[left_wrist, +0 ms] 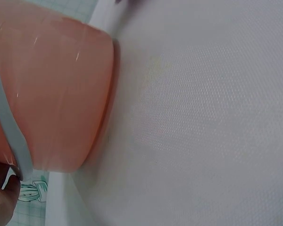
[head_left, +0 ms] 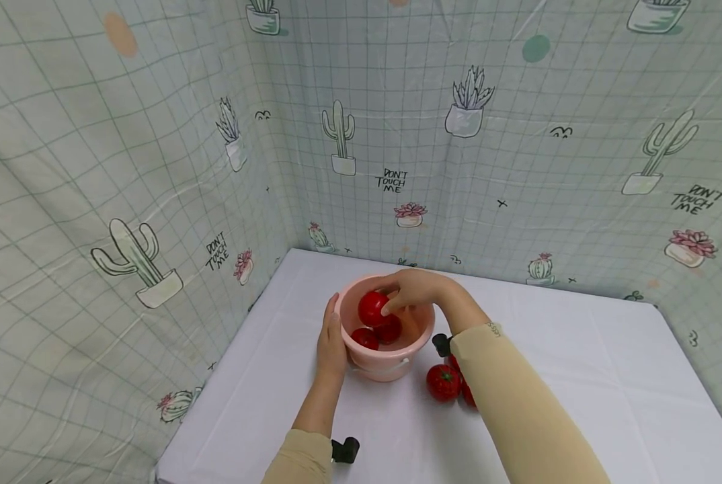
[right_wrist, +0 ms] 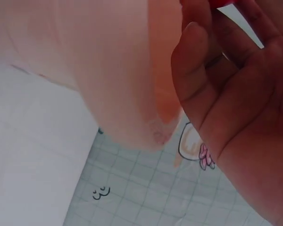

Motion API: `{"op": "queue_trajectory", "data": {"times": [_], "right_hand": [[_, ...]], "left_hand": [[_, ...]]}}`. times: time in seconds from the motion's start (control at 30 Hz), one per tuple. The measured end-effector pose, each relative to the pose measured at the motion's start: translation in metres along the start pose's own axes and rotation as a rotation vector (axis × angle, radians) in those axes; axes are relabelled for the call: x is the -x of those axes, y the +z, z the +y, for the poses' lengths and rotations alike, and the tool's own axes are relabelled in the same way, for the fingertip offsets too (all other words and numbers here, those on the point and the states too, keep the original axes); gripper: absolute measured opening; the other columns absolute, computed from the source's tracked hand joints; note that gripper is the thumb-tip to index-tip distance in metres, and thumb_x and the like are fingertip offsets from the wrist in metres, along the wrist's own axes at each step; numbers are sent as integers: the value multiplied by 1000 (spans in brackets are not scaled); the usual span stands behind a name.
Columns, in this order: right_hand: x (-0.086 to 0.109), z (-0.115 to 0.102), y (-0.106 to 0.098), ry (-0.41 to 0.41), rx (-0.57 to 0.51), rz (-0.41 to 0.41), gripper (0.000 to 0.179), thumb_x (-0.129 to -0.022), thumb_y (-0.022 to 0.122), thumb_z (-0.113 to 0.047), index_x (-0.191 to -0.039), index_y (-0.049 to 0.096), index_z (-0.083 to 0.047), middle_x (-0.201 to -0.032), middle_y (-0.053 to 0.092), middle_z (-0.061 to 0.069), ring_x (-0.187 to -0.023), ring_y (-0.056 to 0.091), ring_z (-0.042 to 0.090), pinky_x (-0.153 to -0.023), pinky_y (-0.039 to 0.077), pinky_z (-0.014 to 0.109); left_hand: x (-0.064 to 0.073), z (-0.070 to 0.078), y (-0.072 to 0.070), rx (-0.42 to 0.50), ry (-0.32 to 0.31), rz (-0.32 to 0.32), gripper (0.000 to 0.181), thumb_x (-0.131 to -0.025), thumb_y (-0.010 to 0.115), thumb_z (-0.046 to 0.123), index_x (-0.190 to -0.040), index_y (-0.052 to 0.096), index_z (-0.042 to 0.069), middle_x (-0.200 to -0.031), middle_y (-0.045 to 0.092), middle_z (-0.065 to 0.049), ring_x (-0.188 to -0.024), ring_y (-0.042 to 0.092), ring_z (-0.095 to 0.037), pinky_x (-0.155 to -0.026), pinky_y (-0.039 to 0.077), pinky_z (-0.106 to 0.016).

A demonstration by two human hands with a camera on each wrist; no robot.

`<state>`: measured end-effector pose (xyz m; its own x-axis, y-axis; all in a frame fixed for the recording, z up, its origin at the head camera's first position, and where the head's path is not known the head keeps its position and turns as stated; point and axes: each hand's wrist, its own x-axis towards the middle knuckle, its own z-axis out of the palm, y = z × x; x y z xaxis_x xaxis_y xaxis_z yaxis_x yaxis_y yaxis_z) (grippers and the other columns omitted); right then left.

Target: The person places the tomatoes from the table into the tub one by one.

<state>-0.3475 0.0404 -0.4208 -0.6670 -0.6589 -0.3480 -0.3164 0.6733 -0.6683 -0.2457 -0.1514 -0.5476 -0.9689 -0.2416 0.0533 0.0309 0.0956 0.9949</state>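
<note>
- r hand grips a tomato w/ thumb & fingers, inside pink bucket, above 2 other tomatoes
- l hand flat-ish, fingers straight, touching bucket's l side
- bucket upright on white table
- more tomatoes near bucket, partly hidden by r sleeve

Red tomatoes in and beside 1 pink bucket

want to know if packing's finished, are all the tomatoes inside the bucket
No, some tomatoes lie on the white table beside the pink bucket.
</note>
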Motion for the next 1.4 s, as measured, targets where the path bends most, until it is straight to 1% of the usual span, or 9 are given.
{"op": "queue_trajectory", "data": {"times": [0.23,0.47,0.63,0.8,0.93,1.03,1.2,1.3,1.4], "right_hand": [[-9,-4,10,0,3,-56,42,-84,78,-32,-124,64,-39,-123,61,-13,-119,51,17,-95,54,37],[-14,-8,14,-17,-39,-128,43,-87,75,-21,-126,63,-33,-120,61,-8,-118,51,20,-94,55,39],[-16,-14,14,3,25,-127,41,-87,75,-23,-126,65,-33,-121,63,-9,-115,53,19,-92,55,37],[-18,-16,15,30,-12,-139,44,-90,72,-23,-132,63,-33,-127,63,-5,-103,59,24,-90,57,43],[-17,-16,15,44,-23,-132,43,-92,69,-24,-134,62,-32,-119,64,-3,-95,61,25,-86,56,43],[-16,-16,15,37,-29,-138,42,-94,67,-25,-135,61,-29,-120,63,-1,-96,60,25,-88,55,45],[-10,-14,11,5,-31,-145,43,-95,65,-25,-137,59,-31,-140,57,-2,-108,58,26,-92,55,47],[-6,-8,6,-26,11,-124,42,-96,64,-28,-137,58,-31,-138,58,0,-107,59,27,-91,56,46],[0,-2,1,-48,62,-94,43,-96,62,-34,-139,58,-28,-129,62,2,-102,60,27,-89,55,43]], "left_hand": [[1,3,0,2,-16,-7,42,-101,31,61,-143,30,61,-155,35,23,-149,29,-15,-118,31,-55],[2,5,1,5,-6,-11,42,-101,30,60,-143,31,60,-155,35,23,-149,29,-15,-119,30,-53],[1,6,0,2,10,12,41,-103,28,58,-143,33,58,-155,36,21,-149,30,-13,-121,28,-51],[1,5,-1,2,16,22,42,-104,26,55,-145,35,54,-156,37,19,-149,31,-14,-121,27,-51],[1,3,-1,22,-6,5,42,-105,26,53,-147,34,52,-157,35,17,-149,29,-16,-121,26,-52],[1,2,-1,35,-19,2,42,-106,26,50,-147,33,51,-158,34,17,-150,28,-16,-122,26,-52],[0,1,-1,25,-12,9,41,-104,27,54,-145,34,56,-155,36,20,-148,31,-14,-121,28,-52],[1,1,-1,16,-7,3,40,-102,27,59,-142,34,60,-153,38,23,-147,33,-13,-120,29,-52],[1,1,-1,8,-10,-1,41,-102,27,60,-142,33,60,-153,37,24,-147,33,-13,-120,30,-52]]}}
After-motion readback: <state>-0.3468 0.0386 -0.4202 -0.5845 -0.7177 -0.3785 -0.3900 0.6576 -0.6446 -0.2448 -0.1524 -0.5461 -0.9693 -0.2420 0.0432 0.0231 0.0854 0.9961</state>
